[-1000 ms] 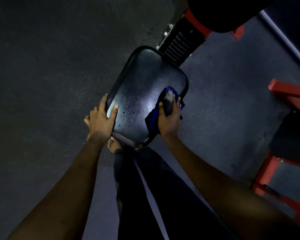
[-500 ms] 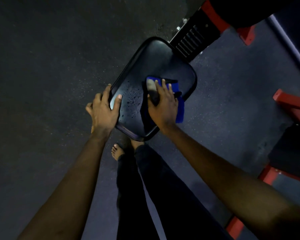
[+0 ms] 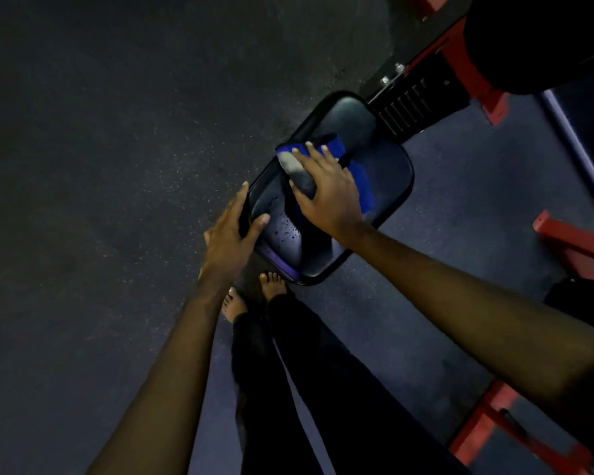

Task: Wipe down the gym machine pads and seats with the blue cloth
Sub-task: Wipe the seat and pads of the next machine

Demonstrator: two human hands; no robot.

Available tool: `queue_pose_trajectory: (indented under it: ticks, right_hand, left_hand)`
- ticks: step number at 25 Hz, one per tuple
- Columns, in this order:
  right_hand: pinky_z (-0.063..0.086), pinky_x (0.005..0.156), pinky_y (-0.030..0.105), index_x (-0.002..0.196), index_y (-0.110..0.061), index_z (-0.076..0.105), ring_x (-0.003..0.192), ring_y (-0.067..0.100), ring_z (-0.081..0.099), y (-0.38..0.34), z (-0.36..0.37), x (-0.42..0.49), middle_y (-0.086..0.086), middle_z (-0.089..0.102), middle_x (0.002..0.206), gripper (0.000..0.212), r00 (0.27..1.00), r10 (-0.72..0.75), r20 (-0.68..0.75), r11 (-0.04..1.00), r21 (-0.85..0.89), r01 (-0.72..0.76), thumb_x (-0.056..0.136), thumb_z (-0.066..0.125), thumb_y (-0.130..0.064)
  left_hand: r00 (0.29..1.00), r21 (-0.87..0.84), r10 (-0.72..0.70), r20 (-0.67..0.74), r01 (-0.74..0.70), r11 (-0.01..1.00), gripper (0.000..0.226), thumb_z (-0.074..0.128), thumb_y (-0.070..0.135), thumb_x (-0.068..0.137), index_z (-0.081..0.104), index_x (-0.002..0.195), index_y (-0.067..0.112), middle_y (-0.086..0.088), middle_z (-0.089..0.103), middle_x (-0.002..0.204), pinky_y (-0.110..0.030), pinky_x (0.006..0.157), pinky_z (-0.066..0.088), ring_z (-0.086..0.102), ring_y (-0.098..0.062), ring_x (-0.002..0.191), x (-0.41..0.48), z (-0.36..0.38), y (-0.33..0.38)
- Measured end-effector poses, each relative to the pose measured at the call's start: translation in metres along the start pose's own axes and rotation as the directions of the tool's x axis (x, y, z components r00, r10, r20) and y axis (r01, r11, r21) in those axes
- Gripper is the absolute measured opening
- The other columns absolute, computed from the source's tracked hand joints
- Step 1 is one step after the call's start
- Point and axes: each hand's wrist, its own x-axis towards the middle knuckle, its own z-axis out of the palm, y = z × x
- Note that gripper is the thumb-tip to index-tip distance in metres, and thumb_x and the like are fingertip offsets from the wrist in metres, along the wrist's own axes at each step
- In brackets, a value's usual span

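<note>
A black padded seat (image 3: pixel 386 173) of a gym machine sits in the middle of the head view, tilted, with water droplets (image 3: pixel 285 231) on its near part. My right hand (image 3: pixel 326 197) lies flat on the blue cloth (image 3: pixel 363 182), fingers stretched out, pressing it onto the seat's far left part. A grey, bunched part of the cloth (image 3: pixel 290 164) shows beside my index finger. My left hand (image 3: pixel 225 241) grips the seat's left edge, thumb on top and fingers down the side.
A black notched rail (image 3: pixel 408 104) joins the seat to the red machine frame (image 3: pixel 460 73) at the top right. More red frame bars stand at the right (image 3: pixel 570 241) and lower right (image 3: pixel 487 430). My bare feet (image 3: pixel 271 286) stand just below the seat on dark rubber floor.
My right hand has slid the blue cloth from the seat's right edge across to its far left part. My left hand has kept its hold on the left edge.
</note>
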Motion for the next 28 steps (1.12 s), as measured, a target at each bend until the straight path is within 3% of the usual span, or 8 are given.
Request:
queue_pose_trajectory:
  ticks: [6, 9, 12, 15, 18, 20, 25, 28]
  right_hand:
    - [0.037, 0.113, 0.050, 0.142, -0.030, 0.055, 0.151, 0.019, 0.030, -0.010, 0.000, 0.050, -0.007, 0.042, 0.158, 0.055, 0.981, 0.189, -0.049, 0.982, -0.016, -0.190, 0.091, 0.056, -0.051]
    - [0.035, 0.112, 0.054, 0.140, -0.030, 0.056, 0.151, 0.018, 0.030, -0.020, 0.004, 0.015, -0.008, 0.044, 0.156, 0.053, 0.999, 0.034, 0.016, 0.999, 0.014, -0.035, 0.091, 0.061, -0.049]
    - [0.037, 0.112, 0.055, 0.139, -0.032, 0.058, 0.150, 0.018, 0.031, -0.016, 0.004, 0.007, -0.009, 0.048, 0.154, 0.053, 0.994, -0.084, 0.073, 0.996, 0.023, 0.082, 0.090, 0.061, -0.051]
    - [0.039, 0.109, 0.055, 0.129, -0.026, 0.065, 0.147, 0.021, 0.037, -0.033, 0.012, 0.036, -0.005, 0.058, 0.145, 0.050, 1.000, 0.004, -0.008, 1.000, -0.012, -0.004, 0.086, 0.062, -0.050]
    - [0.034, 0.111, 0.052, 0.131, -0.026, 0.064, 0.148, 0.021, 0.035, -0.048, 0.017, 0.020, -0.005, 0.056, 0.146, 0.049, 0.999, 0.022, -0.029, 0.998, -0.053, -0.024, 0.086, 0.065, -0.046]
    - [0.030, 0.114, 0.052, 0.139, -0.030, 0.057, 0.151, 0.018, 0.029, -0.052, 0.018, -0.013, -0.008, 0.049, 0.153, 0.055, 0.999, -0.032, 0.043, 0.999, -0.012, 0.032, 0.086, 0.065, -0.044]
    - [0.038, 0.114, 0.045, 0.149, -0.035, 0.048, 0.150, 0.015, 0.030, -0.010, 0.003, -0.039, -0.009, 0.043, 0.157, 0.056, 0.990, -0.131, 0.055, 0.991, -0.011, 0.131, 0.096, 0.055, -0.053]
    - [0.038, 0.115, 0.044, 0.147, -0.027, 0.052, 0.147, 0.019, 0.038, 0.031, -0.006, -0.032, -0.003, 0.049, 0.154, 0.057, 0.994, 0.046, -0.095, 0.999, 0.000, -0.046, 0.097, 0.054, -0.055]
  left_hand:
    - [0.999, -0.075, 0.012, 0.052, -0.008, 0.997, 0.075, 0.057, 0.058, 0.096, 0.023, 0.159, 0.037, 0.003, 0.037, 0.161, -0.033, 0.118, 0.028, 0.034, -0.013, 0.148, 0.005, -0.005, -0.004]
    - [0.996, -0.226, -0.084, 0.024, 0.087, 0.970, 0.074, 0.061, 0.060, 0.094, 0.032, 0.157, 0.036, 0.005, 0.043, 0.158, -0.040, 0.118, 0.038, 0.041, -0.009, 0.144, -0.002, -0.002, -0.007]
    - [0.987, -0.380, -0.161, -0.023, 0.140, 0.914, 0.061, 0.065, 0.041, 0.098, 0.044, 0.153, 0.028, 0.010, 0.055, 0.146, -0.028, 0.108, 0.047, 0.053, 0.001, 0.130, -0.011, 0.001, -0.005]
    - [0.978, -0.495, -0.206, -0.045, 0.157, 0.854, 0.047, 0.061, 0.016, 0.101, 0.051, 0.147, 0.012, 0.014, 0.057, 0.134, -0.008, 0.092, 0.048, 0.056, 0.021, 0.108, -0.014, -0.006, -0.004]
    - [0.956, -0.575, -0.287, -0.067, 0.198, 0.794, 0.034, 0.051, 0.017, 0.105, 0.060, 0.137, 0.009, 0.000, 0.066, 0.126, -0.011, 0.085, 0.051, 0.063, 0.012, 0.096, -0.010, -0.011, -0.007]
    - [0.946, -0.604, -0.320, -0.056, 0.223, 0.765, 0.030, 0.049, 0.023, 0.106, 0.063, 0.132, 0.015, 0.005, 0.070, 0.117, -0.013, 0.076, 0.049, 0.066, 0.007, 0.090, -0.009, -0.014, -0.005]
    - [0.986, -0.462, -0.164, -0.014, 0.139, 0.876, 0.034, 0.053, 0.018, 0.105, 0.058, 0.139, 0.013, 0.003, 0.065, 0.127, -0.018, 0.100, 0.050, 0.062, 0.007, 0.110, -0.004, -0.012, -0.001]
    - [0.993, -0.403, -0.119, 0.021, 0.118, 0.908, 0.048, 0.055, 0.023, 0.105, 0.046, 0.151, 0.013, 0.004, 0.060, 0.135, -0.011, 0.096, 0.047, 0.058, 0.017, 0.110, -0.007, -0.010, 0.000]
